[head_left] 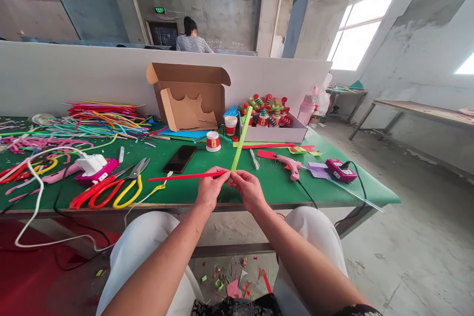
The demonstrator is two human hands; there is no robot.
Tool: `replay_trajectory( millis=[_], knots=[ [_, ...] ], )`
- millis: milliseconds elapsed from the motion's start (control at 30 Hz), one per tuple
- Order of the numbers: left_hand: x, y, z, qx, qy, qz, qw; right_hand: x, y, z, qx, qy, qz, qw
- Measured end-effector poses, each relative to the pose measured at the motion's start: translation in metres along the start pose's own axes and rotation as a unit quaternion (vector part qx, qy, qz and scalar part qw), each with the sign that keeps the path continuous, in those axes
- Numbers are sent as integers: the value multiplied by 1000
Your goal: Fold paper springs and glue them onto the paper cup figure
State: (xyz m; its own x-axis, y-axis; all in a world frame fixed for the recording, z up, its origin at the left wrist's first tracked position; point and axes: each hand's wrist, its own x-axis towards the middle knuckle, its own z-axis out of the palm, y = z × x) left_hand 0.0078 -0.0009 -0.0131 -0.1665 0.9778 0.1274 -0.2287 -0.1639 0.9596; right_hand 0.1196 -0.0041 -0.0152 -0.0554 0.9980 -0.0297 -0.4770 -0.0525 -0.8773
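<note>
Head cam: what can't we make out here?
In the head view:
- Where red strip and green strip meet: hidden by fingers of the left hand and right hand.
- Lower parts of the cup figures: behind the box front wall.
- Cup label print: too small.
- Table, left end: cut off by left edge.

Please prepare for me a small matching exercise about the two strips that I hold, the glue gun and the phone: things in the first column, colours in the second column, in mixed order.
Things:
1. Held strip pointing left
2. Held strip reaching up in the picture
3. Glue gun
4. Phone

Colours:
A. Pink
B. Light green
C. Black
D. Red

Right pairs: 1-D, 2-B, 3-A, 4-C
</note>
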Motion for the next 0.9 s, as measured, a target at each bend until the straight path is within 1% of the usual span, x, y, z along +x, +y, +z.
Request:
replay_trajectory(
  millis=[233,367,467,533,633,733,800,900],
  knots=[
    [-1,3,1,5,6,2,1000,3,2,-3,-45,28,-41,998],
    [-4,4,5,-19,15,-2,1000,3,2,-2,-45,25,-62,997],
    [-4,4,6,-35,22,-8,999,3,2,-2,-40,20,-55,997],
    [-2,3,5,-30,28,-7,999,4,0,-2,-37,9,-37,999],
    [0,3,3,9,31,3,999,4,-3,-3,-46,-14,-5,999],
    [0,5,1,44,27,10,999,3,-7,-5,-59,-14,-2,998],
    [-1,6,2,24,14,-6,1000,2,-9,-5,-64,-4,-10,998],
    [-2,8,4,-57,-8,-71,996,2,-9,-4,-59,21,-38,997]
  ],
)
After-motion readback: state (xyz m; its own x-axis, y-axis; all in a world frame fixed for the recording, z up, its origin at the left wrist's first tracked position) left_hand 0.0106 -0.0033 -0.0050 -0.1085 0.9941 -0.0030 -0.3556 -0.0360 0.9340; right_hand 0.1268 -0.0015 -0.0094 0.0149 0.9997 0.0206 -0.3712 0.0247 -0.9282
